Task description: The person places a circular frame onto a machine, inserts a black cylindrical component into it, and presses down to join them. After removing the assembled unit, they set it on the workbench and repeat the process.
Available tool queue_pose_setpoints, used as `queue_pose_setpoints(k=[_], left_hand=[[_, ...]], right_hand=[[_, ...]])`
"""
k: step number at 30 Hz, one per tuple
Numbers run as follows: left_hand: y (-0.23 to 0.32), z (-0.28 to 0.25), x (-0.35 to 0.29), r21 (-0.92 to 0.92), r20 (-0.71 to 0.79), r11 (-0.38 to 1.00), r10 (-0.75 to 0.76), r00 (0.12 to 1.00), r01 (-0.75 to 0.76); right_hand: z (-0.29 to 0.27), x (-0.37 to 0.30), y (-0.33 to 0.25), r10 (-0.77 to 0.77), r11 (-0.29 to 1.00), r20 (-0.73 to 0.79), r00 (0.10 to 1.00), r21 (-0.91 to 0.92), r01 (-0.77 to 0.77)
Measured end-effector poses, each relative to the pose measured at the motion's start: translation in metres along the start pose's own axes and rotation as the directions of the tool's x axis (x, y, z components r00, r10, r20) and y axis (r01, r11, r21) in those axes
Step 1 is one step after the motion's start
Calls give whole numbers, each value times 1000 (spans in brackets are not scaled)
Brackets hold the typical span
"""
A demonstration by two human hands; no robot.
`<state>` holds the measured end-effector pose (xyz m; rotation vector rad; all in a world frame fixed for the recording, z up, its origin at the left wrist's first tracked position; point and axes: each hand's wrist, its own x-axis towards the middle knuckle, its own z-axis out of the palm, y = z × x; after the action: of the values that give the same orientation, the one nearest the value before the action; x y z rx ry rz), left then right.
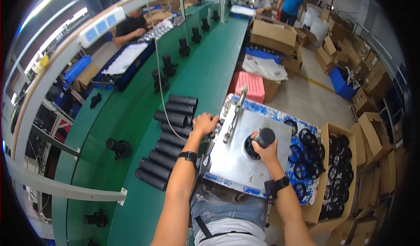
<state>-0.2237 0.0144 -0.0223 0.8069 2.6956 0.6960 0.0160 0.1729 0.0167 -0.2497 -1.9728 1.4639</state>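
Observation:
My right hand (266, 150) is closed round a black cylindrical tube (266, 136), held over a round black ring fixture (251, 147) in a flat metal plate (232, 163). How the tube's lower end meets the fixture is hidden. My left hand (204, 124) reaches to the plate's left edge, fingers apart, beside a row of black tubes (168, 147) lying on the green bench. Its fingertips come near a small dark part at the plate's edge. A metal toggle clamp (236, 117) stands on the plate. Black rings (308, 154) lie right of the plate on a blue-and-white worn board.
An open carton (323, 176) of black rings stands at the right. A pink crate (249, 86) sits beyond the plate. Upright black parts (167, 65) line the green bench (210, 66). A white cable (158, 71) hangs over it. Other people work farther off.

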Motion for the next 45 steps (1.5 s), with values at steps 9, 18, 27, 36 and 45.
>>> queue_pose_setpoints(k=[9, 18, 27, 36, 45], left_hand=[[34, -88, -106, -480, -593, 759, 90, 800, -441], [73, -101, -273, -614, -216, 638, 432, 876, -465], [-96, -93, -380, -674, -542, 733, -407, 735, -91], [-293, -134, -324, -483, -786, 800, -575, 227, 356], [-369, -134, -275, -592, -642, 622, -748, 166, 513]], right_hand=[[-43, 44, -249, -428, 830, -310, 849, 236, 505], [63, -58, -161, -155, 907, 488, 859, 414, -72], [-99, -126, -62, 273, 960, 155, 950, 26, -280], [-204, -102, 67, 223, 847, -376, 899, -382, -370], [-182, -140, 118, 299, 385, -132, 945, -889, -246]])
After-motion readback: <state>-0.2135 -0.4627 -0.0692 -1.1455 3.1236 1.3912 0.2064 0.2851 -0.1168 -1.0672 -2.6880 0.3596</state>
